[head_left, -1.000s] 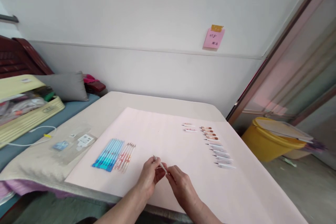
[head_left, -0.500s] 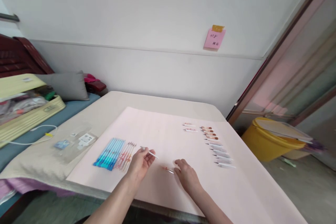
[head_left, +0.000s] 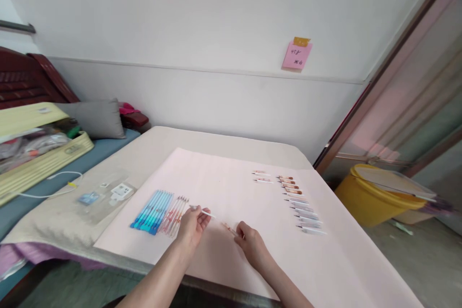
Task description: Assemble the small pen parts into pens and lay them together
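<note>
My left hand (head_left: 192, 227) is closed round a slim white pen part (head_left: 207, 213) that points right between its fingers. A short clear pen piece with a reddish pattern (head_left: 228, 227) is pinched in my right hand (head_left: 252, 244), just above the pink sheet. Left of my left hand lie blue pens (head_left: 153, 211) side by side. Between them and that hand, a row of clear pens with red and orange patterns (head_left: 175, 215) lies with dark tips pointing away from me.
A pale pink sheet (head_left: 216, 173) covers much of the table. At right lies a column of brown-ended pen parts (head_left: 289, 186) and whitish ones (head_left: 306, 219), with two patterned pieces (head_left: 263, 181) beside it. Clear packaging (head_left: 108, 199) is at left; a yellow bin (head_left: 364, 197) stands right.
My right hand has closed its fingers on the reddish patterned pen piece, which lay on the sheet before. My left hand still holds the white part. The view has shifted slightly.
</note>
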`<state>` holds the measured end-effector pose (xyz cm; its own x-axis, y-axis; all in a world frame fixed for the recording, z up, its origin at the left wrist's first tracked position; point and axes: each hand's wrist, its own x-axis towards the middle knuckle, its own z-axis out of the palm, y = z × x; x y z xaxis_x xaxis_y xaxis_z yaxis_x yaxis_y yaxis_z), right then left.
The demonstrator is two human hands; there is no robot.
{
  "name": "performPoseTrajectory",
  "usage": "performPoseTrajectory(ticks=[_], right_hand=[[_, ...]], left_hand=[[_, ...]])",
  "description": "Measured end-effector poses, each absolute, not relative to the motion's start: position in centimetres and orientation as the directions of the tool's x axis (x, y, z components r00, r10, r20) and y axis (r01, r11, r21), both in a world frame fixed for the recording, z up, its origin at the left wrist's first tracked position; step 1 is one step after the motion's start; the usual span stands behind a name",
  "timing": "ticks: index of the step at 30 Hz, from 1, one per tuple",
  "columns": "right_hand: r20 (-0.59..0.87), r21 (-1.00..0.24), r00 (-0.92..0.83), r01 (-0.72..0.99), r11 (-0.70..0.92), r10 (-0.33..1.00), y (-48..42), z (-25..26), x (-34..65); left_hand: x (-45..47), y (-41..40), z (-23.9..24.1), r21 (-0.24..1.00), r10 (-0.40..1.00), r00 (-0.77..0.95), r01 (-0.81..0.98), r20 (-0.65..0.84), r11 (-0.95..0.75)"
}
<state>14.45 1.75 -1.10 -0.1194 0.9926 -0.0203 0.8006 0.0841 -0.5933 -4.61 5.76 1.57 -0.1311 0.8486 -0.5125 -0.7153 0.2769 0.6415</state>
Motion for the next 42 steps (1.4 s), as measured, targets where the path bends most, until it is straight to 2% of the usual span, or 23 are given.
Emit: performPoseTrajectory(ticks=[6,19,23,28,36,39,42], right_hand=[[-0.007,-0.709,-0.133,0.7,0.089,0.991,1.2,0.2,13.7],[0.045,-0.789,-0.121,0.604,0.11,0.992,0.6,1.1,13.5],[0.013,-0.865,-0.121,0.496,0.072,0.993,0.3,0.8,13.1],[-0.056,-0.932,-0.083,0.361,-0.022,0.995,0.2,0.8,12.7],[-0.195,-0.961,-0.102,0.217,-0.17,0.975,0.5,1.3,12.8],[-0.226,-0.953,-0.112,0.233,-0.195,0.968,0.6,1.3,12.9],[-0.147,-0.929,-0.074,0.352,-0.112,0.986,0.3,1.3,12.8]], left_hand=[[-4.5,5.8,1.1,0.673,0.855,-0.152,-0.69,-0.496,0.268],[-2.8,4.3,1.3,0.777,0.903,-0.091,-0.551,-0.42,0.305],[-2.0,3.6,1.8,0.794,0.899,-0.057,-0.496,-0.435,0.353],[-1.7,3.2,2.1,0.784,0.911,-0.022,-0.518,-0.412,0.342],[-1.8,3.0,2.8,0.793,0.926,0.016,-0.511,-0.376,0.331],[-1.6,2.7,2.8,0.817,0.933,0.008,-0.481,-0.359,0.318],[-1.3,2.6,2.7,0.846,0.939,-0.041,-0.448,-0.343,0.289]])
